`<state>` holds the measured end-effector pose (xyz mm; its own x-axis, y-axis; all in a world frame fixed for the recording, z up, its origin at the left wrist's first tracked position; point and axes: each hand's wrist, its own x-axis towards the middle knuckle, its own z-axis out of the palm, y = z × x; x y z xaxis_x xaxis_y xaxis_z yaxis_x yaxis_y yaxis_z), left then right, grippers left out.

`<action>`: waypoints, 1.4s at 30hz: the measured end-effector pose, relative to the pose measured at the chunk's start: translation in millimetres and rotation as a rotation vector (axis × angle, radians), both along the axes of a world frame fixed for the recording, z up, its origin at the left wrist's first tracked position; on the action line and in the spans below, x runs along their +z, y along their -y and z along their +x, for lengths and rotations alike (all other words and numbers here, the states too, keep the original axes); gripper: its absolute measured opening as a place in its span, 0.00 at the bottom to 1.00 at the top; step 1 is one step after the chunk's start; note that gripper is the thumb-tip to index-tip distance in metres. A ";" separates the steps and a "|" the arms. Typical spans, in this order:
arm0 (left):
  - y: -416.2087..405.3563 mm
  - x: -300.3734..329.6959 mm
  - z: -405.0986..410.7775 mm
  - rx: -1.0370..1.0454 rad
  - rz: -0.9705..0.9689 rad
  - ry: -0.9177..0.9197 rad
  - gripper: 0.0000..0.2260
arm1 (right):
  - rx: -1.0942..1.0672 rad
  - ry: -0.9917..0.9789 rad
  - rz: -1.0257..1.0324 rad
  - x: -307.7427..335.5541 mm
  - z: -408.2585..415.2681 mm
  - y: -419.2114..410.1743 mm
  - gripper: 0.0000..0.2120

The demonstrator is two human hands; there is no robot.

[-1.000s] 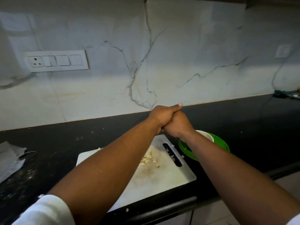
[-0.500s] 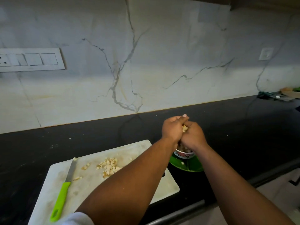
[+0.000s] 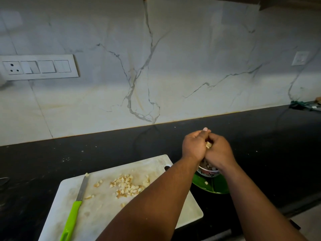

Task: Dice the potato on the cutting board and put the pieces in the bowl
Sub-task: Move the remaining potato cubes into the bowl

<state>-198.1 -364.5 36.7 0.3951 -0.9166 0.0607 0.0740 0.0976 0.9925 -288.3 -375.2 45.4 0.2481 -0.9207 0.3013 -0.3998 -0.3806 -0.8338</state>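
Left hand (image 3: 193, 147) & right hand (image 3: 219, 153) cupped w/ potato bits (image 3: 208, 144) above bowl (image 3: 207, 171)

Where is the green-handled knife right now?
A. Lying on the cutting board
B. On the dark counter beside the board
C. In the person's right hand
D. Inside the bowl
A: the knife lies flat on the left part of the white cutting board, with neither hand touching it.

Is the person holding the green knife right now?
No, the knife lies alone on the cutting board while both hands are over the bowl.
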 end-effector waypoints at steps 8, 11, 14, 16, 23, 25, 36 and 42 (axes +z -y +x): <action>-9.9 4.9 -0.5 0.004 0.011 0.107 0.19 | 0.036 0.247 0.016 -0.9 -5.5 -1.7 0.10; -12.8 6.8 -3.7 0.014 0.014 0.119 0.24 | 0.001 0.320 0.043 -2.0 -6.7 0.5 0.10; -16.3 8.6 -7.5 0.025 0.032 0.083 0.36 | -0.031 0.342 0.044 -2.2 -5.1 -1.0 0.11; -14.3 4.0 -6.7 0.032 0.042 0.068 0.49 | -0.074 0.321 0.017 -3.3 -4.0 -1.4 0.12; -21.3 4.5 -10.5 -0.049 -0.100 0.076 0.43 | -0.085 0.159 -0.054 -8.4 -2.5 1.7 0.05; -19.2 2.8 -9.9 -0.059 -0.086 0.073 0.43 | -0.091 0.140 -0.060 -9.0 -1.9 1.2 0.05; -14.2 -8.1 -9.6 -0.047 -0.031 -0.032 0.33 | 0.006 -0.312 -0.196 3.0 -5.6 9.1 0.11; -8.5 2.4 -21.1 -0.085 -0.032 0.276 0.19 | 0.024 -0.194 -0.081 -3.2 -22.3 5.2 0.11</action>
<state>-219.3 -356.1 39.1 0.2816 -0.9416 0.1847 -0.1887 0.1344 0.9728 -310.6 -380.4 42.2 0.3304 -0.8887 0.3180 -0.5403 -0.4543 -0.7083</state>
